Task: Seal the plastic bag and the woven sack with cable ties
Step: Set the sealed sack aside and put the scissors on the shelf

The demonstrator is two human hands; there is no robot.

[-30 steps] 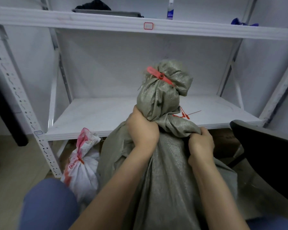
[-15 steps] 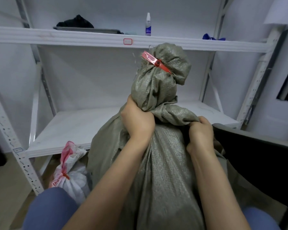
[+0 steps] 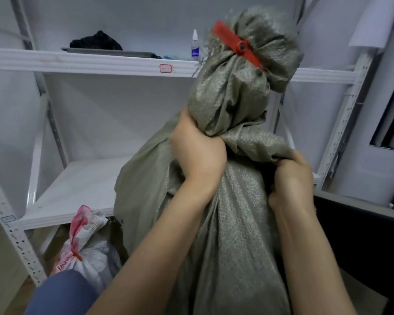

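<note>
Front and centre, the grey-green woven sack (image 3: 225, 223) is standing upright between the person's forearms, filling the middle of the view. Up at its top, a red cable tie (image 3: 239, 45) is cinching the gathered mouth into a puffed bunch of fabric, its flat tag sticking out up and to the left. The left hand (image 3: 198, 153) is clenching tight around the twisted neck just below that bunch, fingers wrapping out of sight behind the cloth. The right hand (image 3: 291, 180) is gripping a fold of the sack's shoulder lower down on the right side, back of the hand facing the camera, fabric bunching over its fingers. Down at lower left, the white plastic bag (image 3: 89, 251) with red print is sitting low, just beside the sack and below the front edge of the white shelving rack (image 3: 100, 62). A red tie (image 3: 76, 255) is pinching its neck closed. Behind it all, a small spray bottle (image 3: 195, 47) and a dark bundle of cloth (image 3: 96, 40) are resting on the upper shelf. A blue-clad knee (image 3: 59, 292) is poking in at bottom left, and a dark chair (image 3: 362, 235) is edging in on the right.
</note>
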